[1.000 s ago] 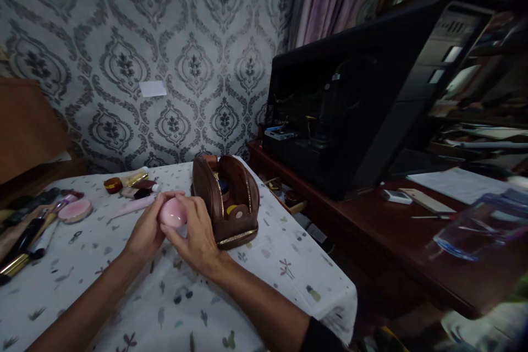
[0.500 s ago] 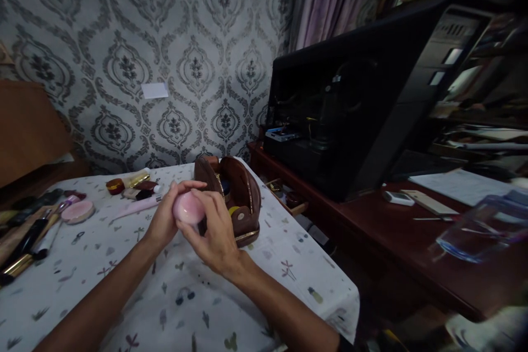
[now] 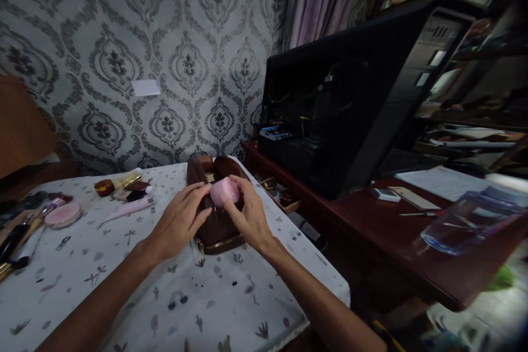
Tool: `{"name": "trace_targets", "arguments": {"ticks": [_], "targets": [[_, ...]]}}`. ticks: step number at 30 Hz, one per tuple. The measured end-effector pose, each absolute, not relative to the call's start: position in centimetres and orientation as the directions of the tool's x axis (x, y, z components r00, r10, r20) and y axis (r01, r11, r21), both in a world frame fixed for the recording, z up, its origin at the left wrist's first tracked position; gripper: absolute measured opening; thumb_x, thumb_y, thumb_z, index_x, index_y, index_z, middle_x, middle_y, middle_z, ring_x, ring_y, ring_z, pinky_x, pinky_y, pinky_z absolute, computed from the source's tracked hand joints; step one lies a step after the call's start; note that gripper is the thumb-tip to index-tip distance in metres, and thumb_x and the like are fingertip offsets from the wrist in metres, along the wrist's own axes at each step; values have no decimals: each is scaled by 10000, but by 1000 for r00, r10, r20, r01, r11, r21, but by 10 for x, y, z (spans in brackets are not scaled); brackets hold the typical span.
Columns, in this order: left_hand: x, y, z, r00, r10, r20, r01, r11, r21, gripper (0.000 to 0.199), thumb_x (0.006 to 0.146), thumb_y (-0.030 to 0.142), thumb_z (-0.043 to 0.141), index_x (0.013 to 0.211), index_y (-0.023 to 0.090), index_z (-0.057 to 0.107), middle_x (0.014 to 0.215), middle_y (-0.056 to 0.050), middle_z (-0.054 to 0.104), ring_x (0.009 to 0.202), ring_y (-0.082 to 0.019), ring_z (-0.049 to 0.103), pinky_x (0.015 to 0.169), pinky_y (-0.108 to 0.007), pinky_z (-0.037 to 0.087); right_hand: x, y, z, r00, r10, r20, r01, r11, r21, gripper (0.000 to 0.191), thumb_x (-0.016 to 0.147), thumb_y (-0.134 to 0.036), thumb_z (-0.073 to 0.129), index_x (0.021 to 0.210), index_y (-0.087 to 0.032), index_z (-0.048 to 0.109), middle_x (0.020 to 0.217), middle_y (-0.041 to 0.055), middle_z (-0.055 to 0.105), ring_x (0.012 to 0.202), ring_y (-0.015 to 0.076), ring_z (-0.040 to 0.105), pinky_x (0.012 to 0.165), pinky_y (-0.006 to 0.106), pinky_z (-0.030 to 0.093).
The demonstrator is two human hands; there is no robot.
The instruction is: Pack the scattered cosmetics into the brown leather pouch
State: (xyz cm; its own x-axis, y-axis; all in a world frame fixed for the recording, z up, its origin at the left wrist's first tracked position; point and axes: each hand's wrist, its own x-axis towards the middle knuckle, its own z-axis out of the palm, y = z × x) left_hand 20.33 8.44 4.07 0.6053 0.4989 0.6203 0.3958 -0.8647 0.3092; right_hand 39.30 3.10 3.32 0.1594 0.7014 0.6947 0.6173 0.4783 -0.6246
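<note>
Pink container [image 3: 227, 190] above the brown bag [image 3: 223, 228]

The right hand [image 3: 252, 214] grips the glossy container between thumb and fingers, over the bag's unzipped opening. The left hand [image 3: 175, 223] is half-open, thumb apart from its fingers; whether its fingertips touch the container is unclear. Hands and container block much of the opening.

Left on the patterned tablecloth [image 3: 198, 297] lie a lilac tube [image 3: 130, 207], a round pink compact [image 3: 64, 215] and brushes [image 3: 14, 236]. A black computer case [image 3: 330, 121] stands on the desk [image 3: 371, 231] to the right. Any print on the tube is too small to read.
</note>
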Motion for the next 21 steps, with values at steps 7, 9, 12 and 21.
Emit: {"name": "trace_targets", "arguments": {"ticks": [7, 9, 12, 21], "targets": [[196, 84, 28, 666, 361, 653, 412, -908, 81, 401, 1008, 274, 437, 1409, 249, 445, 1382, -87, 559, 1425, -275, 367, 1142, -483, 389, 403, 32, 30, 39, 739, 673, 662, 485, -571, 436, 935, -374, 529, 1320, -169, 516, 1258, 140, 611, 1151, 250, 586, 993, 417, 476], [195, 85, 28, 667, 347, 660, 424, -905, 48, 398, 1008, 272, 438, 1404, 235, 447, 1370, -96, 567, 1414, -280, 382, 1130, -487, 393, 403, 32, 30, 26, 735, 678, 671, 489, -557, 435, 945, -377, 517, 1322, -160, 514, 1256, 142, 614, 1159, 251, 581, 996, 418, 474], [195, 88, 30, 680, 343, 648, 443, -896, 9, 382, 1000, 288, 457, 1377, 224, 474, 1332, -102, 594, 1370, -292, 433, 1100, -495, 407, 403, 33, 29, 28, 725, 688, 682, 489, -544, 430, 946, -364, 520, 1317, -146, 516, 1250, 151, 617, 1150, 252, 588, 993, 419, 477], [194, 94, 39, 688, 370, 625, 420, -905, 74, 329, 972, 351, 489, 1260, 219, 578, 1347, -122, 587, 1275, -295, 510, 1067, -480, 404, 399, 31, 30, -71, 745, 663, 764, 468, -444, 387, 915, -310, 579, 1273, -166, 551, 1125, 130, 635, 1033, 262, 613, 908, 420, 520]]}}
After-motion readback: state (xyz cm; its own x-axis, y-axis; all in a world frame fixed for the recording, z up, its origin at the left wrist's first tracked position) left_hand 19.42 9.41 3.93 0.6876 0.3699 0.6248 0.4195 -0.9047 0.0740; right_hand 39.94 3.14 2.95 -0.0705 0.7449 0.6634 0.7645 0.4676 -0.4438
